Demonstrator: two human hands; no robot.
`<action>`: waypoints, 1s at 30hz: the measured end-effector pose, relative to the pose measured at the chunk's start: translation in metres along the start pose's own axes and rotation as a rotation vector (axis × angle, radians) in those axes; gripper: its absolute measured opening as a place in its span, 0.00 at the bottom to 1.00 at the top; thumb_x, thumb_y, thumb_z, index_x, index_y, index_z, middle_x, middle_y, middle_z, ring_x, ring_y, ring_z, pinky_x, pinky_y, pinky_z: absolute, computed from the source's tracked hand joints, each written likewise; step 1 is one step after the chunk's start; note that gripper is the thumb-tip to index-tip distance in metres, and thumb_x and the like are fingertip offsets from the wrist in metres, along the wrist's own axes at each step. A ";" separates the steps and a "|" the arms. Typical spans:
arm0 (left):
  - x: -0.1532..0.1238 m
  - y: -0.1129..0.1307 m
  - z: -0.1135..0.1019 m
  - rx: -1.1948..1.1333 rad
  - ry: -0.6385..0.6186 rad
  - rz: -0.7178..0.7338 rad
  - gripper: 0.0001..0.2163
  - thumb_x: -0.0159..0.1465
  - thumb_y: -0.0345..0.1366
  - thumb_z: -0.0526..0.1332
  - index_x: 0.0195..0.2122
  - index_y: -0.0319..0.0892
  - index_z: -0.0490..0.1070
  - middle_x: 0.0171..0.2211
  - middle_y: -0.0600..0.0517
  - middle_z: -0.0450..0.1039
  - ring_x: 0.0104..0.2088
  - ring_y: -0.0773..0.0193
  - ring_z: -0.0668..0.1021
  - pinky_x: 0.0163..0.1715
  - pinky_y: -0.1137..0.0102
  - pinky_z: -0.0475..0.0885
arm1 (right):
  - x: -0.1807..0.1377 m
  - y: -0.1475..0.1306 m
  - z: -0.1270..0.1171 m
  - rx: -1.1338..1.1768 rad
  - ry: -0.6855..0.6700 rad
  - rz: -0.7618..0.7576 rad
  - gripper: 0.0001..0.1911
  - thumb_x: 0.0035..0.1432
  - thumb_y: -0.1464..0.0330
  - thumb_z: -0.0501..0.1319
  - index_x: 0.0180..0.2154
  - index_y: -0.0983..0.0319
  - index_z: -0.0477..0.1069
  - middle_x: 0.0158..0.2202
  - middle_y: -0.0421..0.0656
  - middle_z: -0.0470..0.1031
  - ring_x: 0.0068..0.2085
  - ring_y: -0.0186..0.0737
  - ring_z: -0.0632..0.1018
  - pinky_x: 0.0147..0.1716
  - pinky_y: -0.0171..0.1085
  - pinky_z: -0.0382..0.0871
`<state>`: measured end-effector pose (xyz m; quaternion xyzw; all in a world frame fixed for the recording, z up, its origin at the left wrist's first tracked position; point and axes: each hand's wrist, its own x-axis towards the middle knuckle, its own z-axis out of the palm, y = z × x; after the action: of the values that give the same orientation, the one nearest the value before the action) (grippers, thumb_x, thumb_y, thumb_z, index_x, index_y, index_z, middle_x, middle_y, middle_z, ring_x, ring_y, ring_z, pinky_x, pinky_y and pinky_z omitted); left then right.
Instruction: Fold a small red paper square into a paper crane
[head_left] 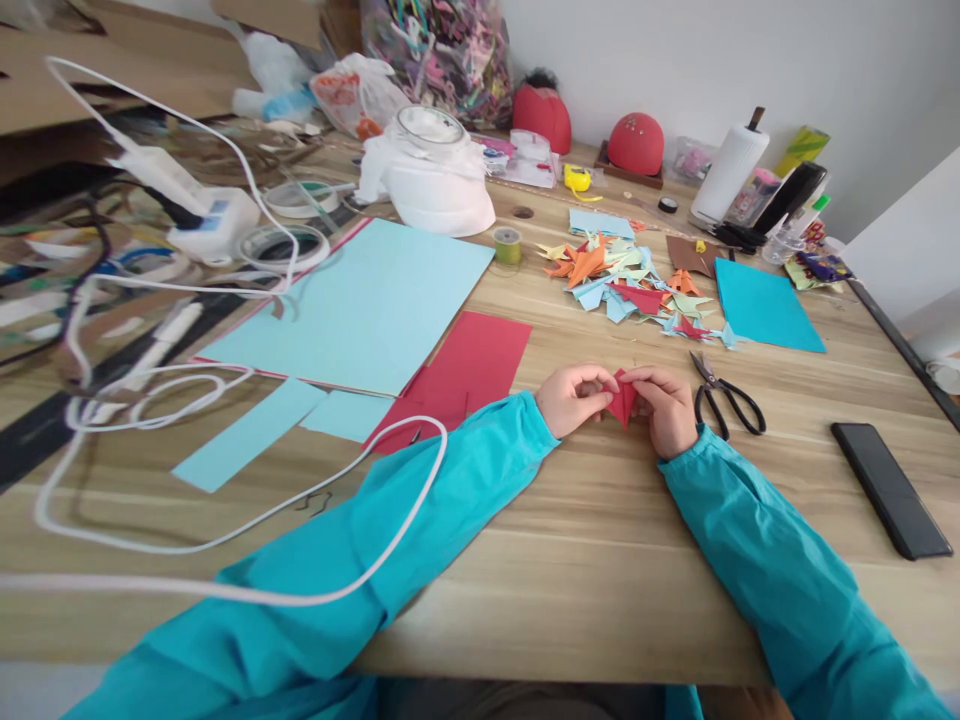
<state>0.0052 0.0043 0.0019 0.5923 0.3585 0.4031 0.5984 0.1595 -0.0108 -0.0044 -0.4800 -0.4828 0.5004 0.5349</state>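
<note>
Between my two hands is a small folded piece of red paper (622,404), pointed toward me at its lower end. My left hand (574,398) pinches its left side with thumb and finger. On the other side, the fingers of my right hand (664,405) are closed on its upper right edge. Black-handled scissors (724,393) lie just right of my right hand. A sheet of red paper (480,355) rests on the table to the left of my left hand. Beyond my hands lies a pile of folded paper cranes (630,285) in several colours.
Large light-blue sheets (360,295) and cut blue strips (251,432) lie left. A white cable (247,548) loops over the left side, across my left sleeve. A teal sheet (769,305) and a phone (891,490) lie right; a thread spool (507,246) stands behind.
</note>
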 end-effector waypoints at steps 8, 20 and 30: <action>-0.001 0.003 0.001 -0.053 0.116 0.041 0.04 0.50 0.30 0.59 0.28 0.37 0.69 0.30 0.53 0.67 0.18 0.74 0.71 0.17 0.76 0.67 | -0.003 -0.011 0.007 -0.089 -0.023 -0.070 0.13 0.49 0.59 0.63 0.23 0.62 0.70 0.15 0.37 0.67 0.18 0.30 0.66 0.18 0.31 0.59; 0.002 0.000 -0.004 0.011 0.211 0.132 0.04 0.50 0.31 0.60 0.25 0.37 0.72 0.28 0.52 0.70 0.26 0.70 0.71 0.23 0.76 0.66 | 0.001 -0.005 0.002 -0.184 -0.253 -0.137 0.01 0.49 0.70 0.61 0.27 0.61 0.70 0.23 0.37 0.67 0.22 0.29 0.65 0.21 0.31 0.58; 0.003 -0.002 -0.005 0.072 0.171 0.215 0.04 0.51 0.32 0.61 0.26 0.37 0.73 0.29 0.51 0.70 0.29 0.68 0.72 0.30 0.72 0.66 | 0.001 -0.009 -0.004 -0.130 -0.335 -0.064 0.03 0.49 0.70 0.60 0.26 0.61 0.73 0.19 0.36 0.64 0.21 0.29 0.63 0.22 0.32 0.55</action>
<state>0.0021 0.0090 0.0002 0.6118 0.3568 0.5009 0.4974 0.1638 -0.0104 0.0043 -0.4078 -0.6117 0.5237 0.4303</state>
